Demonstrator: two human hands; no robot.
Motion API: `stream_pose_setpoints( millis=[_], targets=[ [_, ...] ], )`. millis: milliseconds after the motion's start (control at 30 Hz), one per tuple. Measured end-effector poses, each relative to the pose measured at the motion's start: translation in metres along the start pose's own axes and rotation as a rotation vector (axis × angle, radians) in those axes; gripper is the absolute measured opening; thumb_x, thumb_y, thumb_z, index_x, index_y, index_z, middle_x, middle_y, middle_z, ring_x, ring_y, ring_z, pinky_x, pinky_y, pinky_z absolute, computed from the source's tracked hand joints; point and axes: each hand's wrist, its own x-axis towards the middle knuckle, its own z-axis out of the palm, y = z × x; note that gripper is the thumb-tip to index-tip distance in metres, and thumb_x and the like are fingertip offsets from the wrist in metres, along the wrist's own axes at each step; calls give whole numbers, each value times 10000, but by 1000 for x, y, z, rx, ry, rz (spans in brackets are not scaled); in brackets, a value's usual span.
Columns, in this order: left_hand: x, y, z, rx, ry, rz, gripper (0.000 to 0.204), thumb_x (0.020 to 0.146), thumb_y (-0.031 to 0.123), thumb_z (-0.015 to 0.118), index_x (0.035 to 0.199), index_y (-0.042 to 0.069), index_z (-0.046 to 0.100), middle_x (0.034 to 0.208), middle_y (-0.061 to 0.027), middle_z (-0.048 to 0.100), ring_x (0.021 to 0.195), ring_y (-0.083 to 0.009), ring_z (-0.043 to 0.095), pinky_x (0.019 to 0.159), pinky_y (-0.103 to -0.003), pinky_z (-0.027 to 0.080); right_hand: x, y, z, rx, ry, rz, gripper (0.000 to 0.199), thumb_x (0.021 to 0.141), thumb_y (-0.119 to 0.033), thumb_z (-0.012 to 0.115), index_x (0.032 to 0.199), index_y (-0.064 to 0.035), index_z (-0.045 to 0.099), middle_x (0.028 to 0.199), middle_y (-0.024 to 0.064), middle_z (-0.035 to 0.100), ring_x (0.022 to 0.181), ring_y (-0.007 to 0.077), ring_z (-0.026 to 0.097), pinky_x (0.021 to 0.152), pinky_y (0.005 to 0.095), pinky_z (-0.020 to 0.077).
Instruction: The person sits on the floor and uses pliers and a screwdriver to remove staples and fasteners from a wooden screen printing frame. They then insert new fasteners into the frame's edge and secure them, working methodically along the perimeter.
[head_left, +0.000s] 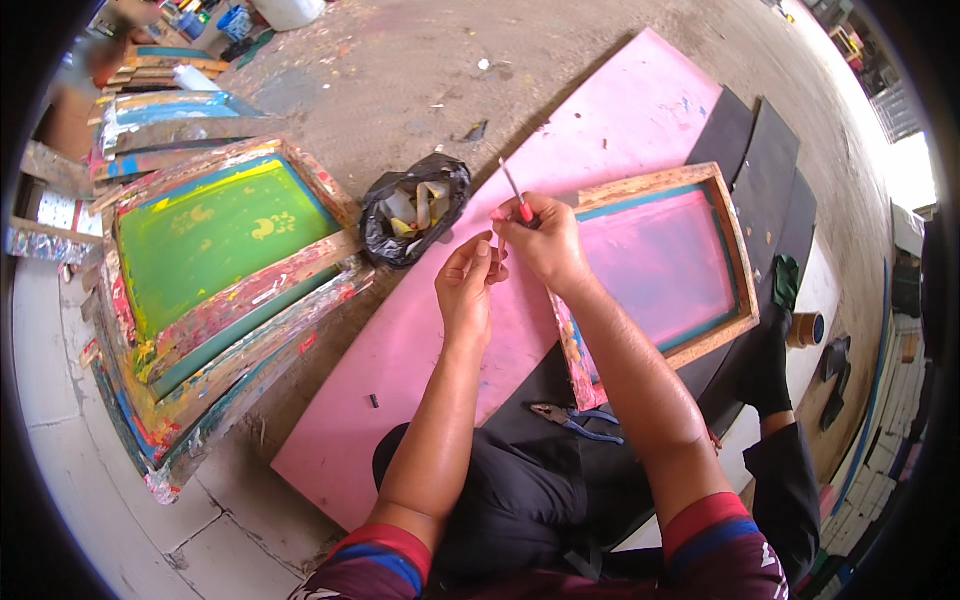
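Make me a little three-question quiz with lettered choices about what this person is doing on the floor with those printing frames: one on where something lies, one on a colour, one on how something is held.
1. Where do the pliers lie?
A. By the person's lap, below the pink-meshed frame
B. Inside the black bag
C. On the green screen

2. What colour is the mesh of the top frame in the stack on the left?
A. White
B. Green
C. Black

3. How is the red-handled tool held?
A. Lying loose on the pink board
B. Gripped in the right hand, its thin metal end pointing up and away
C. Tucked in the black bag

Answers: 1 A, the blue-handled pliers rest on dark cloth beside the lap. 2 B, its mesh is green with yellow shapes. 3 B, the right fingers close round it while the left hand is close alongside.
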Motion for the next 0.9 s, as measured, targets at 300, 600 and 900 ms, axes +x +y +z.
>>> stream_pose_setpoints(
  millis=[300,600,900],
  targets=[
    [2,40,-7,-343,107,-232,254,1042,295,752,1050,43,721,903,-32,688,758,-134,647,760,-295,564,-4,17,37,-241,-16,-4,176,909,-77,807,1060,12,790,836,49,754,797,93,699,712,299,560],
    [8,39,-29,-286,67,-273,203,1010,267,758,1116,98,723,997,-13,692,853,-123,632,765,-312,520,2,13,39,-194,-95,-17,248,831,-214,865,913,-14,745,749,107,749,690,164,701,662,370,539],
    [8,39,-25,-298,123,-224,202,1014,254,783,1003,58,738,892,-22,725,693,-108,594,656,-269,484,-6,12,24,67,-278,43,202,911,-186,810,1011,-12,785,782,47,706,596,111,590,546,300,463]
  ],
)
